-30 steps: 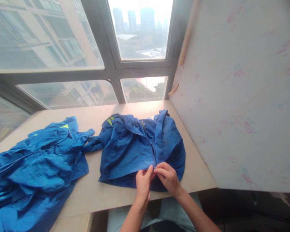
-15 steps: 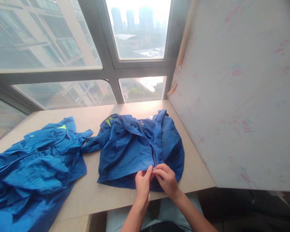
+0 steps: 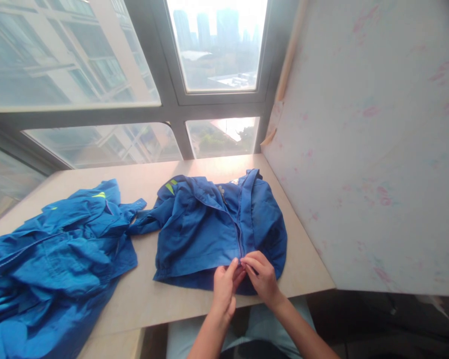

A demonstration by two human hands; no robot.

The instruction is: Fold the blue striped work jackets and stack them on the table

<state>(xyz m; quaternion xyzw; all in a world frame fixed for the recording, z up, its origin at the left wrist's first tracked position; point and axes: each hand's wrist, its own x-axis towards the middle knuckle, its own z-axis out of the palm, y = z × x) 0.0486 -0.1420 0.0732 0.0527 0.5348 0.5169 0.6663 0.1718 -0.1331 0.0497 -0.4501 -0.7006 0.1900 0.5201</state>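
Observation:
A blue jacket (image 3: 202,234) with yellow-green patches on its sleeve lies on the pale table in front of me. Its two front edges meet at the zipper (image 3: 241,244), which runs down toward the hem. At the bottom end of that zipper my left hand (image 3: 225,284) pinches the jacket's hem between thumb and fingers. Right beside it, my right hand (image 3: 261,276) is closed in a pinch on the zipper's lower end. The small parts between my fingertips are hidden.
A second blue jacket (image 3: 71,259) lies crumpled on the left of the table (image 3: 149,309), one part touching the first jacket's sleeve. Windows (image 3: 217,45) rise behind the table. A flower-patterned wall panel (image 3: 366,149) borders its right side.
The view has shifted very slightly. Both hands stay at the zipper's lower end, with only small finger movement, and the jackets lie as before.

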